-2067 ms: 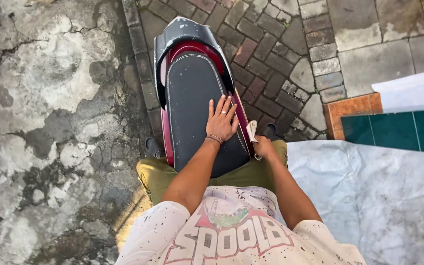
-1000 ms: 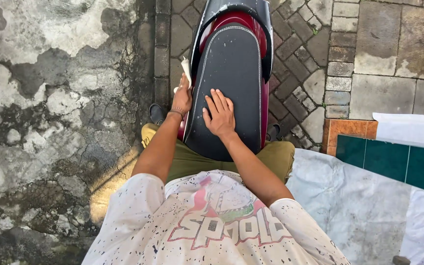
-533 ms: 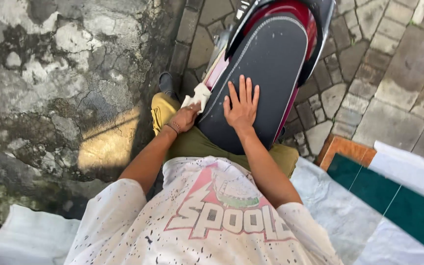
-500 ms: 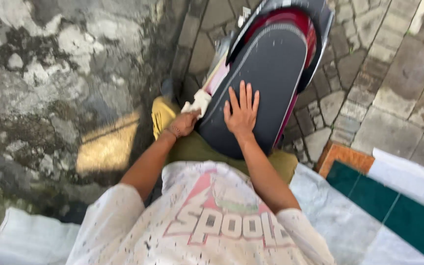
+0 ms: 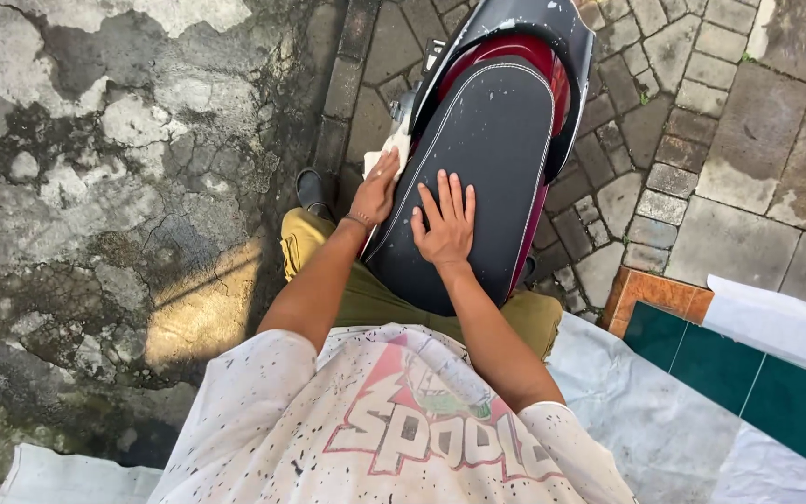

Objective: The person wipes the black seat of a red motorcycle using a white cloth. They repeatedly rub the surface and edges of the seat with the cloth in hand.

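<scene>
My left hand point(image 5: 375, 189) covers most of the white cloth point(image 5: 392, 149), so only a crumpled corner shows past my fingertips and I cannot tell its full shape. My right hand point(image 5: 444, 222) hides the seat point(image 5: 496, 140) beneath its palm. The near end of the seat disappears behind my shirt point(image 5: 394, 420). The scooter's tail point(image 5: 524, 17) is cut off by the top edge. My shoe point(image 5: 312, 189) is partly hidden behind my trouser leg point(image 5: 305, 245).

Matt black vinyl seat point(image 5: 487, 168); glossy maroon body panel point(image 5: 552, 93); white cloth point(image 5: 392, 151).
</scene>
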